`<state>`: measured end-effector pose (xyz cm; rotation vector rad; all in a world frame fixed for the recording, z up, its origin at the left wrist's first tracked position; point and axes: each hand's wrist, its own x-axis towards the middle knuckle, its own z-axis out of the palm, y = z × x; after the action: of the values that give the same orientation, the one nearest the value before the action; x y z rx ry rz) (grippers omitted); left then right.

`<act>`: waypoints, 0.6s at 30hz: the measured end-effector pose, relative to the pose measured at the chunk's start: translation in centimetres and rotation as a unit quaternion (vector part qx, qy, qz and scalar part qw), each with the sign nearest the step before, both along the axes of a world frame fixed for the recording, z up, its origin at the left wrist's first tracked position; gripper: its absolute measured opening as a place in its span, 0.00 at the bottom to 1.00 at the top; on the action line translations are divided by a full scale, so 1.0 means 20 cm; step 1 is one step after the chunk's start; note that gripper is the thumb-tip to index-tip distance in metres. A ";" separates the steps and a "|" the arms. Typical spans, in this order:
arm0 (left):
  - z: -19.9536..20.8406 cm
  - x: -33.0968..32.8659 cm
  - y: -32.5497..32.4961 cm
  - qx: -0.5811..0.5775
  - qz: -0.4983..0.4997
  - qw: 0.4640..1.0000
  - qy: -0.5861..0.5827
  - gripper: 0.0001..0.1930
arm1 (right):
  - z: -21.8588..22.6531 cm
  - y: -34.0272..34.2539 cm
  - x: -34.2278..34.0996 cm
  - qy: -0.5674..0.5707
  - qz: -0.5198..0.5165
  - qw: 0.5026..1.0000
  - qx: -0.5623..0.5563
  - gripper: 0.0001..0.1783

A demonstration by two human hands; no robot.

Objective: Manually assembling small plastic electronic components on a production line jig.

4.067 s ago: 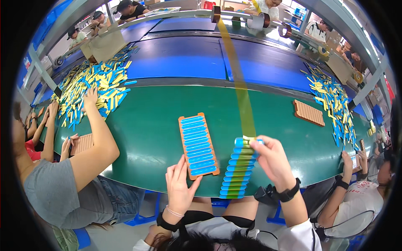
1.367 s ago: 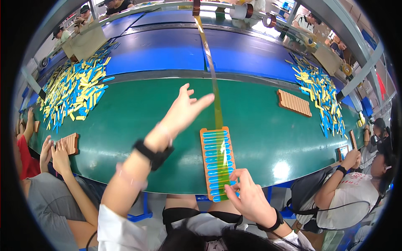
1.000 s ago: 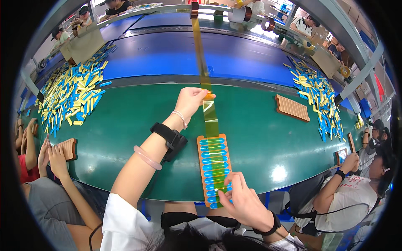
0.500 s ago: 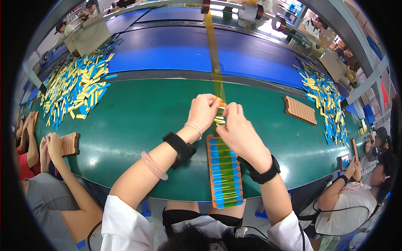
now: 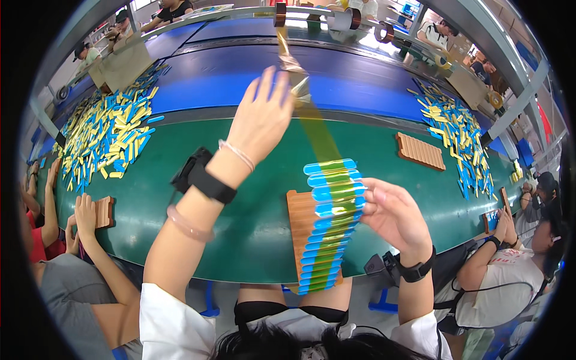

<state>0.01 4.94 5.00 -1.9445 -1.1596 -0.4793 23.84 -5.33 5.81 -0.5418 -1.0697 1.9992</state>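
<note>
A row of blue rounded strips [image 5: 327,231], joined by a translucent amber tape down its middle, is lifted at its far end above a ribbed brown tray [image 5: 297,225]. My right hand [image 5: 399,216] pinches the row's right edge near its upper end. The amber tape [image 5: 318,129] runs from the far end of the row up toward a roll [image 5: 280,15] on the overhead bar. My left hand [image 5: 264,111] is raised over the far side of the green table, fingers stretched and apart, beside a twisted, shiny stretch of the tape. Its thumb is hidden.
Heaps of yellow and blue strips lie at the left [image 5: 114,132] and right [image 5: 456,135]. A ribbed brown tray [image 5: 420,151] rests on the right of the green table [image 5: 198,162]. Beyond is a blue conveyor belt [image 5: 222,75]. Co-workers sit at both sides.
Both hands were together at the tape beyond the tray. The left hand has since moved up and away, the right down to the strips, whose far end has risen off the tray.
</note>
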 end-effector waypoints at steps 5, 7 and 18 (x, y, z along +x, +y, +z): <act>-0.24 0.19 -0.36 -0.244 -0.197 0.949 0.033 0.19 | 0.00 0.00 0.05 -0.054 -0.058 0.997 -0.011 0.13; -0.36 0.27 -0.48 -0.311 -0.342 0.886 -0.048 0.19 | -0.02 0.01 0.04 -0.066 -0.039 0.997 -0.011 0.13; -0.32 -0.53 -0.12 -0.312 0.023 0.949 0.044 0.29 | -0.11 0.07 -0.02 -0.159 -0.005 0.986 -0.040 0.15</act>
<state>-10.66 2.56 -1.40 -2.4303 -1.4072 0.0184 23.38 -3.86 3.57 -0.9324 -1.1738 1.9956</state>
